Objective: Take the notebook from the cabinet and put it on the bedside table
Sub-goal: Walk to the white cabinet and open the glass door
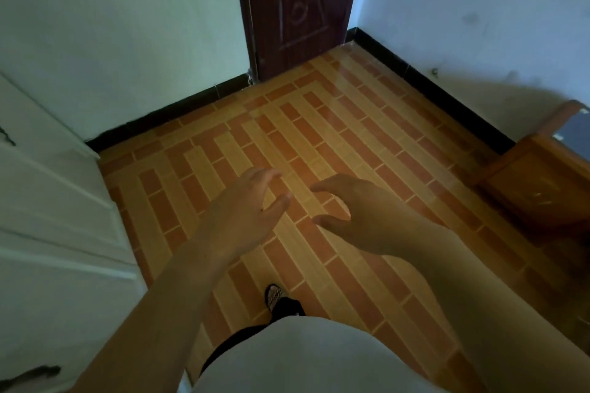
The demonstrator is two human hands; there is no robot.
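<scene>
— Standing over a patterned tile floor [319,143], one sandalled foot [276,295] showing low in the view. Closest in: left hand [245,210] and right hand [360,217] raised side by side, fingers loosely curled and spread, gripping nothing, apart from each other.

— And the notebook?

— Not in view anywhere. Probably behind the shut white cabinet [54,217] along the left edge. So no telling which way it points or how its long axis runs.

— Bedside table?

— Likely the wooden piece [530,188] at the right edge, against the wall, with something dark and flat on its top; too cropped to name. Farther off, a dark brown door [300,9] in the corner.

— Risks from here?

— Dim light, for one: easy to fumble the cabinet door or grab the wrong thing inside. Also a crowded tabletop: setting the notebook half over that dark item could leave it tilted and sliding off.
</scene>
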